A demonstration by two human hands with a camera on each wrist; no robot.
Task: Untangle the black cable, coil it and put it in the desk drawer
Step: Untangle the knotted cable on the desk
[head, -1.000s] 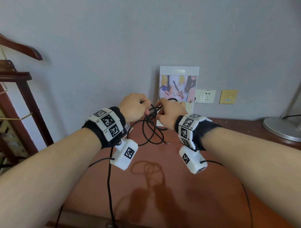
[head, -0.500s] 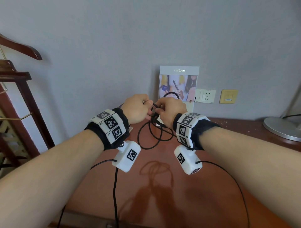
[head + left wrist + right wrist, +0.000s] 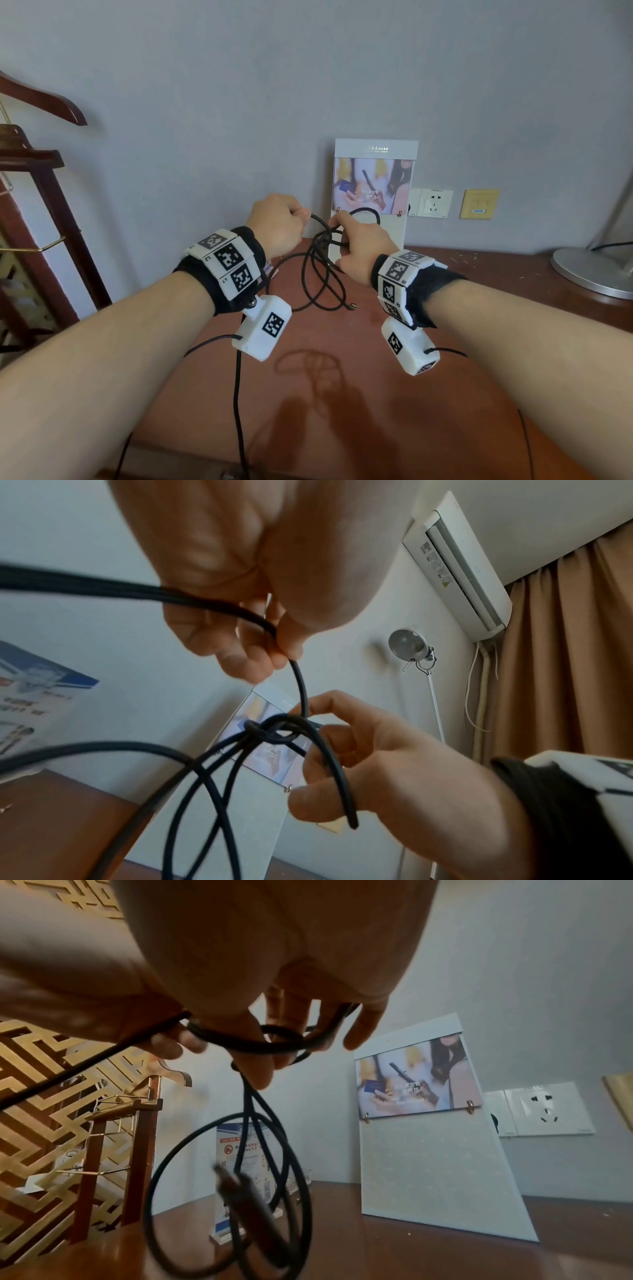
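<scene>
The black cable [image 3: 318,274] hangs tangled between both hands above the brown desk [image 3: 376,411]. My left hand [image 3: 301,216] pinches one strand between thumb and fingers [image 3: 246,661]. My right hand [image 3: 337,226] has its curled fingers [image 3: 329,753] hooked through the loops at the knot [image 3: 270,731]. A loop arches over the right hand. Below it, several loops dangle [image 3: 240,1150] to just above the desk. A connector end [image 3: 352,305] hangs at the lower right and looks blurred in the right wrist view [image 3: 232,1183]. No drawer shows.
A standing picture card [image 3: 375,185] leans on the wall behind the hands, beside a wall socket [image 3: 433,202] and a yellow plate [image 3: 479,204]. A lamp base [image 3: 592,270] sits far right, a wooden clothes stand [image 3: 41,192] at left, and a small acrylic sign [image 3: 246,1177] behind the loops.
The hands have drawn a little apart. The loops hang lower and wider, one loop now rises over the right hand, and the connector end has swung out to the right.
</scene>
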